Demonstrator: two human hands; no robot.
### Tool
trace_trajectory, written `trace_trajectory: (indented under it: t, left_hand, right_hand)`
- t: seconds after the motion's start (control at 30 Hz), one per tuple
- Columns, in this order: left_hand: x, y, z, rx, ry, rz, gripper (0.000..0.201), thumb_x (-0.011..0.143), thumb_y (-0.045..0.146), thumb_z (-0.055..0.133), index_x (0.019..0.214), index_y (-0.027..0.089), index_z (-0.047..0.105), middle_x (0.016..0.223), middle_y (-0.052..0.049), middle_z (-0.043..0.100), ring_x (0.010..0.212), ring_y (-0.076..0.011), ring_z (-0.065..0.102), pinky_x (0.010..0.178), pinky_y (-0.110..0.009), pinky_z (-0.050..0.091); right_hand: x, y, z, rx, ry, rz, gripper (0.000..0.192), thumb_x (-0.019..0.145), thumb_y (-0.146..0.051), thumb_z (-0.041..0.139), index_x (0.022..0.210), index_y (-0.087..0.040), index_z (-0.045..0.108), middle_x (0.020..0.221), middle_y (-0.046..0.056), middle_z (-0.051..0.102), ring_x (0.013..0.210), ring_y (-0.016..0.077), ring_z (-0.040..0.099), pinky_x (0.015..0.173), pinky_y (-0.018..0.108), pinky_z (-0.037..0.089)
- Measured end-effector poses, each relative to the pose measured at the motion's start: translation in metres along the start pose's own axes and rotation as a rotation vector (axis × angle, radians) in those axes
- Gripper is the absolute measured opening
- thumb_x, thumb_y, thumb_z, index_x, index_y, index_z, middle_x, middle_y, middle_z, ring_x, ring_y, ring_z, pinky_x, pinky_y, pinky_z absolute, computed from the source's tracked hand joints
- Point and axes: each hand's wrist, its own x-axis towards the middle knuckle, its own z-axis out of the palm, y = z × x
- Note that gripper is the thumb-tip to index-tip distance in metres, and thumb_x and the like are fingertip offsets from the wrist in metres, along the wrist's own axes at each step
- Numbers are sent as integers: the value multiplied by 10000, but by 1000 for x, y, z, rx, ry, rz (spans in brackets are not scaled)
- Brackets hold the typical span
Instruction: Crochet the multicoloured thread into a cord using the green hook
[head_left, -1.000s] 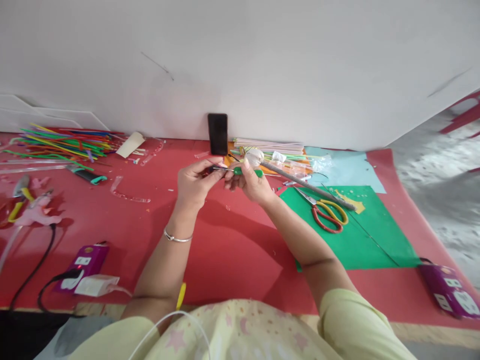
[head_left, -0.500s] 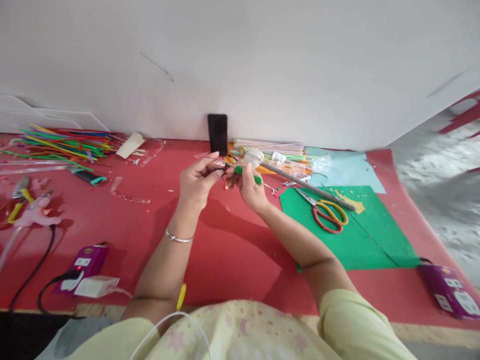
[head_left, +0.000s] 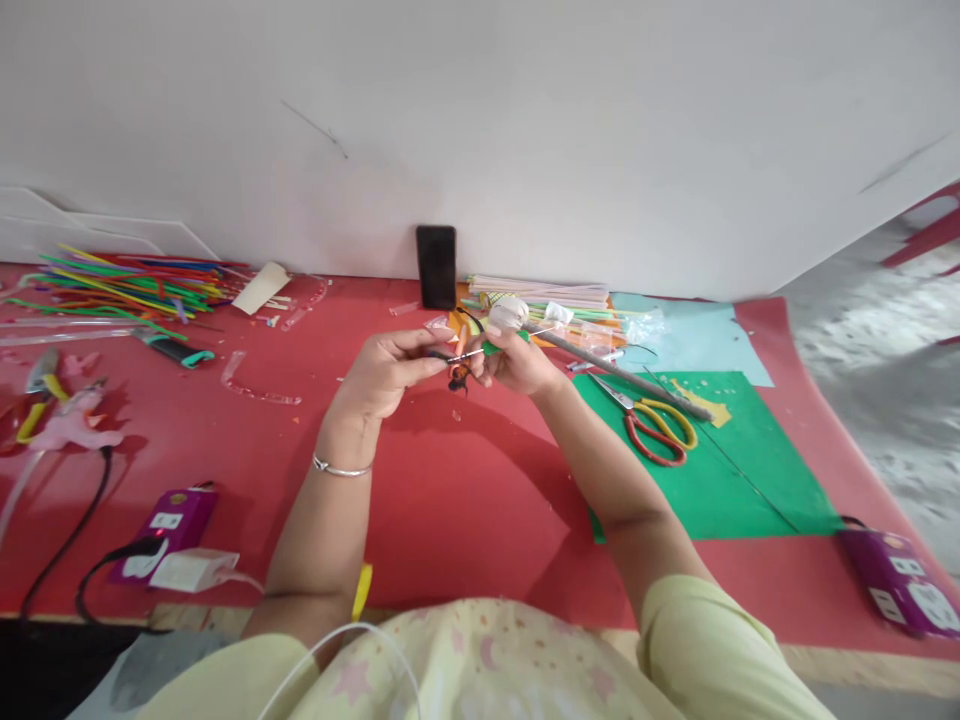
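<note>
My left hand [head_left: 379,375] is closed, thumb and forefinger pinching the end of a thin dark piece. Just below those fingertips hangs a small orange and black tangle [head_left: 458,376], too small to name. My right hand [head_left: 521,360] is closed round a small green-handled tool [head_left: 495,346], mostly hidden by the fingers. From its left side a thin shiny metal tip [head_left: 469,355] reaches to the left hand's fingertips. Behind the right hand lies a grey stick with a whitish wrapped head [head_left: 508,313].
A dark phone [head_left: 436,266] leans against the white wall. Scissors [head_left: 656,430] lie on a green sheet [head_left: 765,480] at right. Colourful pipe cleaners [head_left: 135,285], a box cutter [head_left: 176,350], a pink glue gun [head_left: 75,420] and a purple power strip [head_left: 165,530] are at left.
My left hand has shifted slightly down and left, and my right hand has turned. The metal tip now shows between them, and the orange and black tangle is more visible.
</note>
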Motion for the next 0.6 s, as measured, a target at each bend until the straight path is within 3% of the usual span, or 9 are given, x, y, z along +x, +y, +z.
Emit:
trace_trajectory:
  t: [0.3, 0.47, 0.6]
  left_hand:
    - [-2, 4, 1, 44, -46, -19, 336, 621, 148, 947, 954, 192, 964, 711, -37, 762, 657, -145, 633, 637, -303, 497]
    - [0, 2, 0, 38, -68, 5, 328, 643, 142, 907, 962, 194, 968, 716, -42, 759, 632, -126, 585, 573, -274, 409]
    - [0, 1, 1, 41, -52, -1, 358, 624, 127, 903, 967, 204, 971, 737, -37, 756, 663, -131, 602, 591, -270, 434]
  right_hand:
    - [-9, -13, -3, -131, -19, 22, 610, 922, -721, 853, 737, -142, 800, 730, 91, 809, 528, 152, 715, 478, 229, 590]
    - [-9, -14, -1, -99, -11, 11, 598, 910, -714, 862, 724, -151, 780, 722, 87, 801, 525, 156, 703, 460, 240, 594]
    - [-7, -11, -1, -85, 4, 31, 562, 907, -691, 869, 755, -157, 779, 725, 81, 811, 532, 164, 715, 453, 240, 592]
